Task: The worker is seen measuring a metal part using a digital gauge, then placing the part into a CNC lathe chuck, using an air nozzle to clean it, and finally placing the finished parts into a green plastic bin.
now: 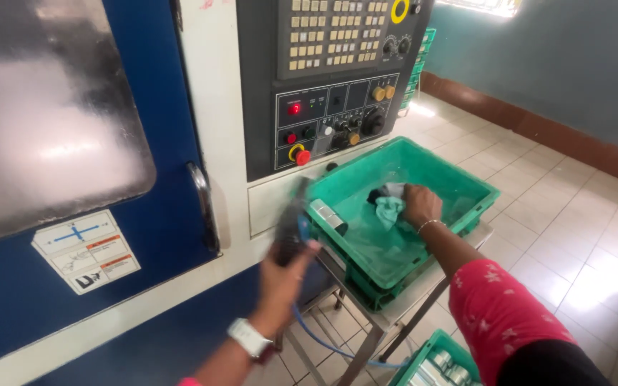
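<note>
Nearest the camera, a dark air gun (291, 232) on a blue hose (323, 343) is clasped firmly in the left hand (280, 286), just off the near left corner of the green crate (423, 161). Farther in, a teal cloth (389, 209) is bunched in the closed right hand (421, 205) at the crate's middle. The motion-blurred gun could be knocked against a metal block (327, 214) on the crate's rim, or the hose snagged on the stand (395, 314).

A green crate (466, 187) sits open on top, its walls closing in the sides. The machine's control panel (330, 86) rises close on its far left. Bare tiled floor (574, 214) spreads to the right.
</note>
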